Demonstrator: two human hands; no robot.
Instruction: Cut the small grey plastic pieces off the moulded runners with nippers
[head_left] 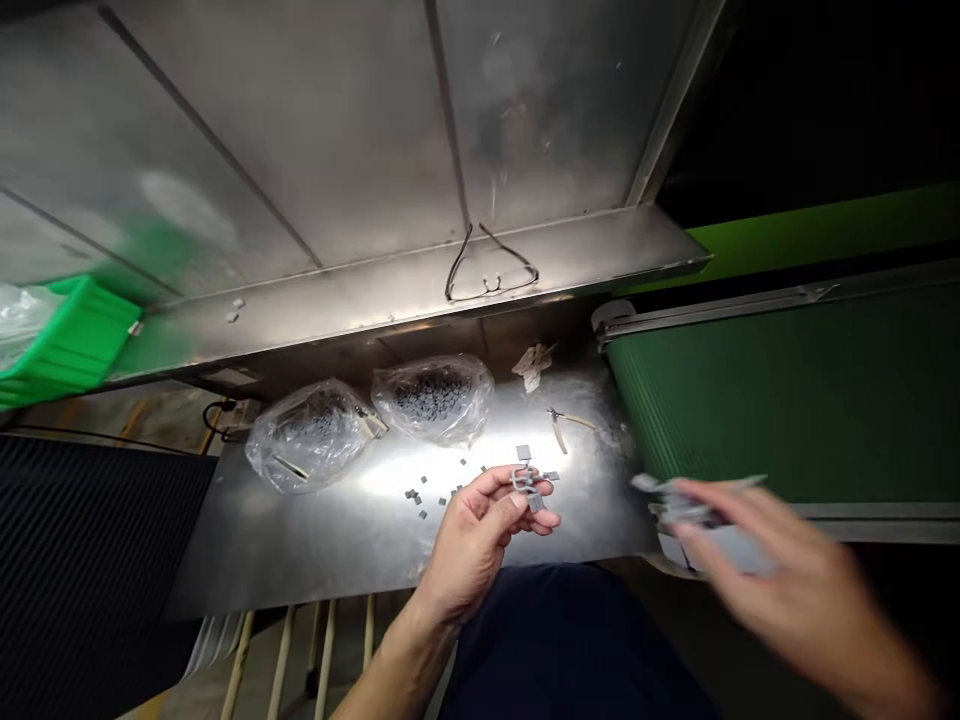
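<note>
My left hand (480, 535) is closed on a grey plastic sprue part (534, 497), a branching piece with small square tabs at its ends. It is held above the metal table near the table's front edge. On the right, my right hand (780, 580) pinches another grey branching plastic part (694, 505), beside the corner of the green conveyor belt; motion blurs both. Small dark square pieces (415, 497) lie scattered on the table to the left of my left hand. A pair of nippers (570, 420) with pale handles rests behind my hands.
Two clear plastic bags, a left bag (277, 440) and a right bag (469, 425), hold many small dark pieces on the metal table (247, 540). Glasses (491, 287) sit on the ledge behind. A green bin (82, 340) stands far left; the green conveyor belt (795, 400) runs at right.
</note>
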